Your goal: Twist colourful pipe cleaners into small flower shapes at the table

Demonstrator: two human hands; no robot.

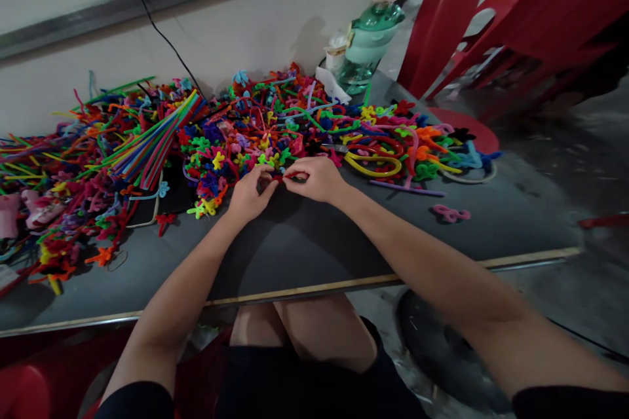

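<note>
My left hand (250, 193) and my right hand (317, 178) meet over the dark grey table (304, 249), fingers pinched together on a short red pipe cleaner (281, 177) held between them. Just beyond the hands lies a big heap of bent, many-coloured pipe cleaner shapes (275, 131). A bundle of straight coloured pipe cleaners (152, 141) lies to the left of the hands.
A green character-shaped bottle (373, 33) stands at the table's back by the wall. A pink twisted shape (451, 213) lies alone at the right. Red plastic chairs (491, 26) stand right of the table. A black cable (157, 29) runs down the wall. Pink soft figures (29, 209) sit far left.
</note>
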